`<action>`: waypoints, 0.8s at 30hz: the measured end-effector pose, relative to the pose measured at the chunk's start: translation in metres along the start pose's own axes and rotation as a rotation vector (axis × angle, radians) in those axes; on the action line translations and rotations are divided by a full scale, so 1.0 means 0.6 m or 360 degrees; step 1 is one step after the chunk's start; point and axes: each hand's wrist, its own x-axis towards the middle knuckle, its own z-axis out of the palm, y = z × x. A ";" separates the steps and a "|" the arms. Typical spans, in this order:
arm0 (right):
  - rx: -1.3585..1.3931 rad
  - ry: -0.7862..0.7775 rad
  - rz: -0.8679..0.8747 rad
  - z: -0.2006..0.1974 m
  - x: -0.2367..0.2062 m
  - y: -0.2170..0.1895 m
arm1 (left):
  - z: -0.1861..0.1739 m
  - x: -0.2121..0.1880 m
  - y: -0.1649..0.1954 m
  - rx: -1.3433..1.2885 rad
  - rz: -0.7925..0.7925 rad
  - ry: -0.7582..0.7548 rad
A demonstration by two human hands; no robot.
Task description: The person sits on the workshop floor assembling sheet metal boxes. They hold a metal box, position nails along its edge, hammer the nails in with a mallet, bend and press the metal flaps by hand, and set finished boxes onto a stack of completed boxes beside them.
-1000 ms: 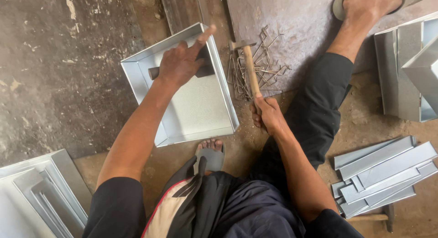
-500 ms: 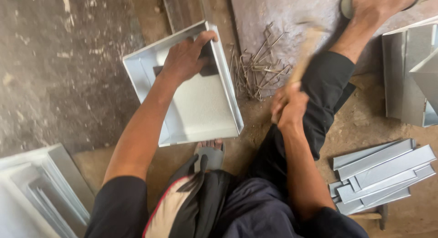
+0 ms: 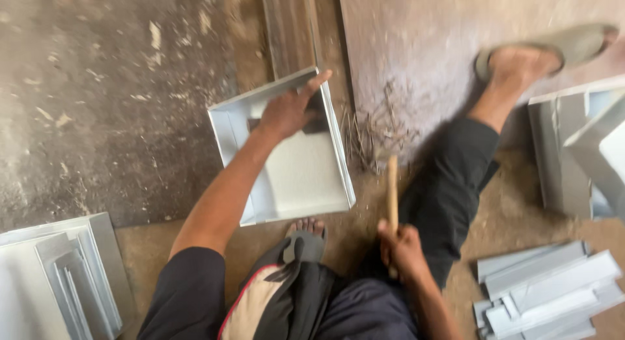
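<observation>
Head view: one shallow grey sheet-metal tray (image 3: 296, 177), square, with folded-up walls and a pale bare inside, lying on the floor. Left hand (image 3: 286, 112) spread flat over the tray's far wall, fingers apart, pressing rather than gripping. Right hand (image 3: 403, 249) clamped on one wooden hammer handle (image 3: 392, 190), head blurred, just right of the tray. Beyond the handle, a loose heap of thin metal rods (image 3: 377, 128), too tangled to count. Two stacks of grey metal pieces (image 3: 547, 291), one well outside each hand
</observation>
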 end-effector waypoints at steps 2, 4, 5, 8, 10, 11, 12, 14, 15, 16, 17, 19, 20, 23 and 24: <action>-0.0140 -0.0143 0.0269 0.012 -0.011 0.034 | -0.020 -0.018 0.009 -0.0145 0.0000 0.0191; -0.0704 0.0094 -0.0811 0.020 -0.005 0.051 | -0.041 -0.056 0.013 -0.0227 0.0254 0.0442; -0.0983 0.0210 -0.1358 0.019 0.003 0.049 | -0.051 -0.083 0.013 -0.0528 -0.0212 0.0126; -0.0969 0.0545 -0.1378 0.003 0.024 0.006 | -0.076 -0.202 -0.008 -0.1408 -0.0193 -0.0009; -0.0387 0.0154 -0.0889 -0.002 0.041 -0.049 | -0.077 -0.303 -0.033 -0.1964 -0.0500 -0.0092; -0.0114 -0.0052 -0.0627 -0.001 0.048 -0.077 | -0.074 -0.350 -0.049 -0.2157 -0.0419 -0.0179; -0.0184 -0.0082 -0.0614 0.008 0.057 -0.103 | -0.070 -0.400 -0.069 -0.2350 -0.0334 -0.0268; -0.0320 -0.0153 -0.0598 0.046 0.081 -0.147 | -0.047 -0.481 -0.102 -0.1911 -0.0793 -0.0205; -0.0350 -0.0216 -0.0564 0.066 0.094 -0.162 | -0.028 -0.515 -0.112 -0.1426 -0.0692 0.0077; -0.0377 -0.0273 -0.0528 0.087 0.108 -0.175 | -0.006 -0.546 -0.116 -0.0930 -0.0590 0.0333; -0.0405 -0.0325 -0.0490 0.105 0.123 -0.186 | 0.018 -0.574 -0.115 -0.0697 -0.0978 0.0329; -0.0615 -0.0241 -0.0673 0.132 0.140 -0.195 | 0.062 -0.617 -0.104 -0.0332 -0.1469 0.0311; -0.0714 -0.0192 -0.0760 0.142 0.144 -0.195 | 0.074 -0.630 -0.096 -0.0199 -0.1574 0.0302; -0.0472 -0.0168 -0.0509 0.160 0.140 -0.193 | 0.090 -0.648 -0.089 -0.0082 -0.1735 0.0225; -0.0276 -0.0209 -0.0587 0.161 0.137 -0.192 | 0.085 -0.644 -0.091 0.0052 -0.1708 0.0370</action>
